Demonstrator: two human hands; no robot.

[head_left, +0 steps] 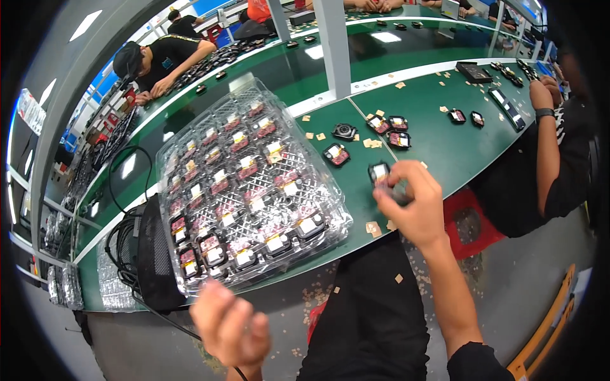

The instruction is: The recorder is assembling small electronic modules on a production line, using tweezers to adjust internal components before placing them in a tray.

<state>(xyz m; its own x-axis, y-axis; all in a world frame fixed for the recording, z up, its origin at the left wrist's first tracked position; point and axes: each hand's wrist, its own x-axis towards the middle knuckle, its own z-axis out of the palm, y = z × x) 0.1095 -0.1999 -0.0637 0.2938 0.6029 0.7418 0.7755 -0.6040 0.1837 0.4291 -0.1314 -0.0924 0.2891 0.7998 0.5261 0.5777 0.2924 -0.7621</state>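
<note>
My right hand (416, 203) pinches a small black smartwatch case (379, 171) by its near edge, just over the green bench. Beyond it lie several similar open cases (399, 140) with dark red insides and white patches. A dark watch case with a round centre (344, 131) sits farther left. My left hand (232, 327) is in front of the near edge of a clear plastic tray (337, 213), its curled fingers smeared by motion. Rows of watch cases (277, 244) fill many of the tray's pockets. Whether the left hand holds anything does not show.
A black mesh-sided box (159, 254) and coiled black cable (124, 247) stand left of the tray. Small tan paper pieces (373, 228) litter the bench and floor. A white post (333, 51) rises behind. A co-worker's hand (543, 92) is at right; another person (162, 60) works across the line.
</note>
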